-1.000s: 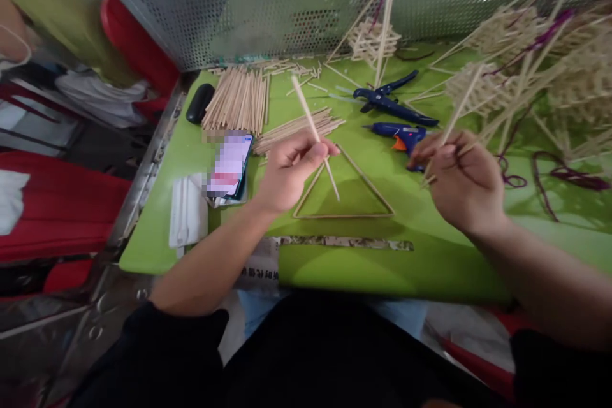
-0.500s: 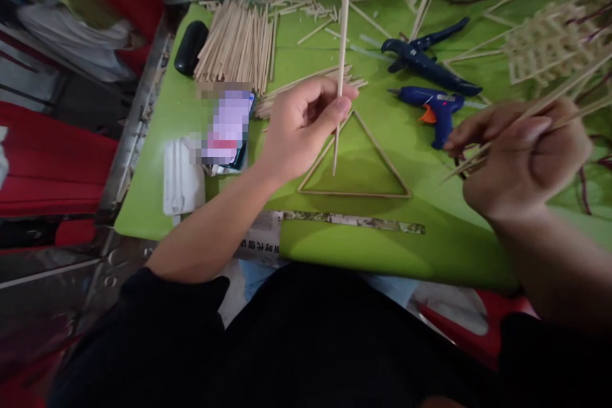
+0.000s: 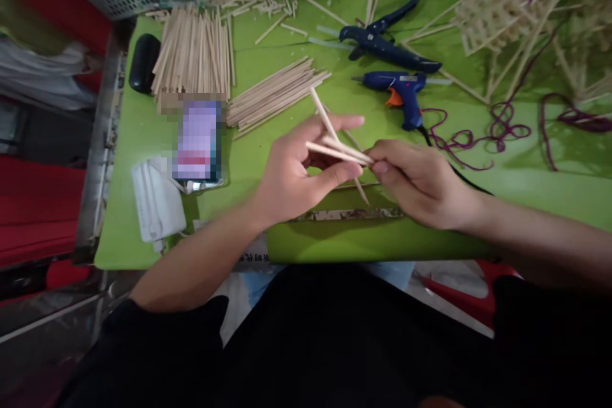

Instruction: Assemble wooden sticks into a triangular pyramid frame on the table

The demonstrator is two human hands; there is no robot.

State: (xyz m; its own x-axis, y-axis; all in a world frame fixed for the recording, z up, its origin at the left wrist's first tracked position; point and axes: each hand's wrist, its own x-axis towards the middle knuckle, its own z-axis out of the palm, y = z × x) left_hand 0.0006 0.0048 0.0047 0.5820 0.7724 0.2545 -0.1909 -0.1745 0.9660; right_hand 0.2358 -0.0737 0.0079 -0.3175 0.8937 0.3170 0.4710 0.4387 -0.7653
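Observation:
Wooden sticks (image 3: 335,152) cross between my two hands over the green table. My left hand (image 3: 301,169) has its thumb against them and its index finger stretched out, with one stick slanting through the hand. The fingers of my right hand (image 3: 421,182) pinch the sticks' right ends. Under the hands lies a stick triangle (image 3: 352,138), mostly hidden. A patterned strip (image 3: 329,214) lies nearer the table's front edge. Behind my left hand is a small bundle of sticks (image 3: 277,94).
A blue glue gun (image 3: 406,92) and dark blue cutter (image 3: 382,44) lie behind my right hand. Stick lattices (image 3: 497,9) and purple string (image 3: 507,127) are at right. A large stick pile (image 3: 196,54), black case (image 3: 144,64), phone (image 3: 198,140) and white charger (image 3: 157,201) lie left.
My right hand has come left to meet my left hand, and the sticks now cross between them. The long sticks that trailed from my right hand are out of it. The view has shifted.

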